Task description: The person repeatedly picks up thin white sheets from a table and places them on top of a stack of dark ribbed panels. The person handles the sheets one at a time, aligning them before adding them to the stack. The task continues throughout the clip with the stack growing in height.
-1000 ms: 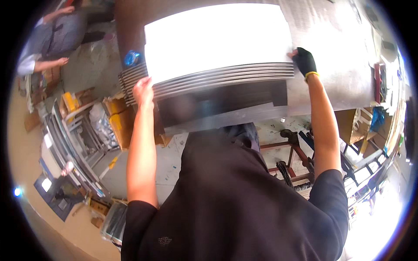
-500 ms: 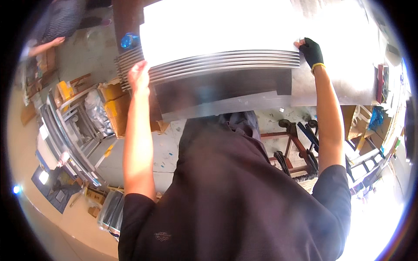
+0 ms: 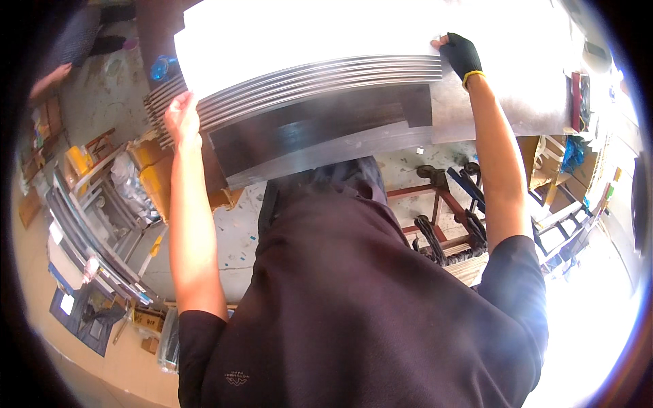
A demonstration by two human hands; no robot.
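Note:
A large, bright white sheet point(image 3: 306, 30), washed out by glare, spreads out in front of me. My bare left hand point(image 3: 182, 121) pinches its near left corner. My right hand point(image 3: 460, 54), in a black fingerless glove with a yellow cuff, is closed with thumb and fingertips at the sheet's right part; glare hides the edge there. Along the sheet's near side lies a row of several thin metal rods point(image 3: 320, 76), running from beyond my left hand to just below my right. Nearer to me is a dark flat plate point(image 3: 320, 126) on the metal worktop point(image 3: 503, 119).
A blue plastic bottle point(image 3: 161, 67) stands beyond my left hand. Cardboard boxes point(image 3: 155, 178) and metal frames point(image 3: 102, 234) fill the left side. Under the right side sits a wheeled red-brown frame point(image 3: 435, 211). Another person's hand point(image 3: 62, 71) shows at the far left.
The whole view has shifted, so worktop, rods and both hands appear farther left and mostly higher. Both hands keep the same closed shape at the sheet.

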